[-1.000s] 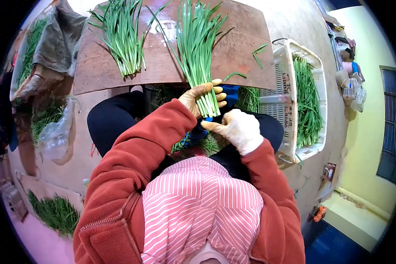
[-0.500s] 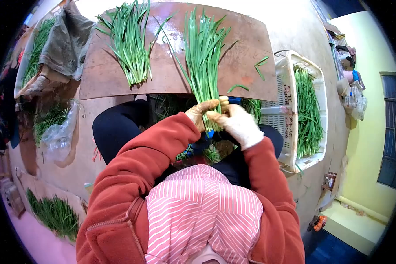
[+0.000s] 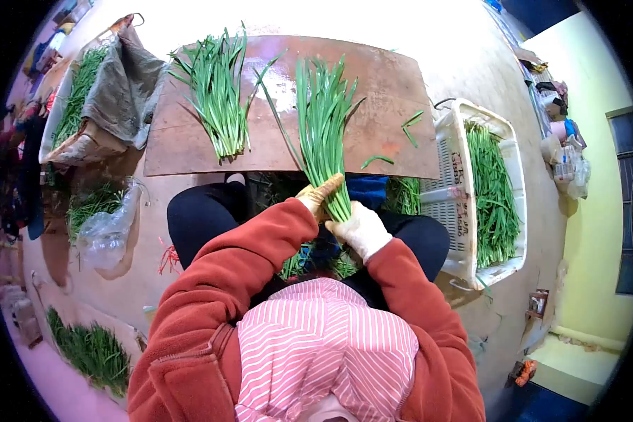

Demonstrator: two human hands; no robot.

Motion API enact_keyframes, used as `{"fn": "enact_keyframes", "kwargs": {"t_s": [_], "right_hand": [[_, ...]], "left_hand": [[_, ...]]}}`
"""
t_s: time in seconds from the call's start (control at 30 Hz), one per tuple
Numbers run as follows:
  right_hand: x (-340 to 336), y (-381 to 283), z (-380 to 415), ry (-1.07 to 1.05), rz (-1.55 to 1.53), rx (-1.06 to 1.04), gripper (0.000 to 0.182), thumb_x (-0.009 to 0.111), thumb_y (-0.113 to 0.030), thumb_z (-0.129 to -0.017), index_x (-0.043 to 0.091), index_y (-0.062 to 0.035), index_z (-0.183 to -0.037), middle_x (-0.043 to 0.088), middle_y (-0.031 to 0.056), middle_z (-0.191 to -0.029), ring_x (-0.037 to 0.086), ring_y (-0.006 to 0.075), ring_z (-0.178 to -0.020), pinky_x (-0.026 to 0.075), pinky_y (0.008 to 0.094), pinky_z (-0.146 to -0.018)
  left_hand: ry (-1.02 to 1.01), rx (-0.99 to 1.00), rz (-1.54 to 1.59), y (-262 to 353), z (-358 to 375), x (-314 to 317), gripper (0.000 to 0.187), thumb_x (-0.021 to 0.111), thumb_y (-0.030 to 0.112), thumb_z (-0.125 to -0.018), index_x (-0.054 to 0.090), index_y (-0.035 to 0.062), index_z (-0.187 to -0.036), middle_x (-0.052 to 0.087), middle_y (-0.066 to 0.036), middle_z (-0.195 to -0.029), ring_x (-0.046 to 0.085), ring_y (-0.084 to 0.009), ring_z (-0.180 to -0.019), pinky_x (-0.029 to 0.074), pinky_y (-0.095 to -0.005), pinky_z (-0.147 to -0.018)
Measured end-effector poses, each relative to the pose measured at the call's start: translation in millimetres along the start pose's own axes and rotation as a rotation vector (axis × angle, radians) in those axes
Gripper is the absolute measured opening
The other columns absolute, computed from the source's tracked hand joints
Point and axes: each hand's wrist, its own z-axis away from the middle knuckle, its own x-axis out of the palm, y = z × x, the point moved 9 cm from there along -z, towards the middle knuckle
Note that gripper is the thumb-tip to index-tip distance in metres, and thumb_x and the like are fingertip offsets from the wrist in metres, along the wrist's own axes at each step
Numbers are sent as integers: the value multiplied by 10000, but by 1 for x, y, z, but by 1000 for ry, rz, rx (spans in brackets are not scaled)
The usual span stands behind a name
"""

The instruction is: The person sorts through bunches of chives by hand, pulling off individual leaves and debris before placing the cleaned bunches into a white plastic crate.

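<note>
A bunch of garlic chives (image 3: 321,126) stretches from my hands onto the brown board (image 3: 387,91), its leaf tips pointing away from me. My left hand (image 3: 321,196), in a stained glove, is wrapped round the stems at the board's near edge. At the pale stem ends, my right hand (image 3: 362,231) in a white glove is closed against the bunch; its fingertips are partly hidden behind the stems. A second bunch of garlic chives (image 3: 220,105) lies on the board to the left, apart from both hands.
On the right stands a white plastic crate (image 3: 459,183) with chives inside. A basket (image 3: 67,144) at the far left holds more greens under a grey cloth (image 3: 123,88). Loose leaf pieces (image 3: 412,128) lie on the board. A clear plastic bag (image 3: 105,235) sits on the floor.
My right hand has moved from the front of the stems down to their cut ends. My left hand keeps its hold. The camera view has shifted, so the board appears lower.
</note>
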Motion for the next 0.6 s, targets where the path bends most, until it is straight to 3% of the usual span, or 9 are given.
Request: {"fn": "enact_keyframes", "kwargs": {"t_s": [0.03, 0.17, 0.2, 0.27, 0.37, 0.4, 0.5, 0.57, 0.6], "right_hand": [[-2, -7, 7, 114, 55, -115, 305, 691, -283, -703, 629, -38, -875, 653, 159, -746, 655, 275, -709, 502, 364, -668], [12, 8, 22, 209, -23, -106, 412, 709, -311, -691, 603, -54, -996, 650, 179, -912, 622, 320, -892, 481, 381, -784], [27, 16, 7, 223, -140, -227, 360, 700, -241, -705, 580, -43, -981, 652, 146, -841, 644, 282, -755, 504, 356, -675], [73, 61, -37, 69, -457, -215, 221, 667, -139, -727, 569, -51, -905, 617, 87, -748, 608, 203, -603, 482, 296, -535], [71, 28, 9, -285, -979, -72, 295, 695, -149, -723, 556, -34, -956, 632, 108, -819, 625, 190, -632, 492, 297, -540], [73, 28, 6, -261, -1030, -114, 209, 676, -93, -728, 551, -30, -883, 604, 78, -727, 572, 129, -522, 440, 247, -439], [60, 37, 12, -89, -498, 20, 286, 695, -159, -708, 567, -19, -922, 618, 84, -678, 588, 150, -515, 468, 271, -477], [47, 29, 29, 155, -164, -39, 344, 702, -230, -700, 573, -52, -965, 645, 170, -770, 640, 302, -678, 505, 394, -623], [41, 17, 39, 286, 23, -96, 352, 698, -243, -704, 571, -68, -981, 645, 196, -799, 640, 353, -749, 503, 437, -676]], "left_hand": [[1, 8, -18, 3, 2, -4, 303, 690, 331, -799, 572, 103, -960, 601, -34, -825, 600, -180, -745, 514, -356, -682], [185, -35, -6, -9, 2, -15, 325, 744, 247, -752, 574, 96, -985, 615, -63, -842, 621, -225, -755, 533, -394, -643], [186, -27, -8, -11, 0, -17, 325, 744, 247, -752, 574, 96, -985, 615, -63, -842, 621, -225, -755, 533, -394, -643], [173, -10, 1, -16, -3, -21, 318, 742, 222, -751, 574, 92, -987, 618, -64, -833, 619, -222, -723, 532, -391, -630], [241, -51, -80, -18, 7, -17, 354, 761, 257, -730, 582, 77, -976, 615, -58, -827, 602, -201, -688, 519, -365, -619], [284, -63, -121, -16, 11, -17, 380, 771, 277, -719, 585, 76, -983, 612, -55, -829, 596, -194, -690, 512, -355, -628], [340, 225, -488, 2, 9, -34, 624, 797, 378, -671, 524, 48, -1126, 606, -79, -960, 570, -185, -841, 469, -341, -767], [479, 298, -678, 15, 23, -28, 754, 802, 382, -662, 435, 25, -1214, 592, -112, -1035, 563, -207, -947, 450, -336, -845], [509, 318, -808, 19, 28, -25, 697, 797, 316, -680, 434, 37, -1206, 594, -119, -981, 593, -207, -858, 486, -349, -766]]}}
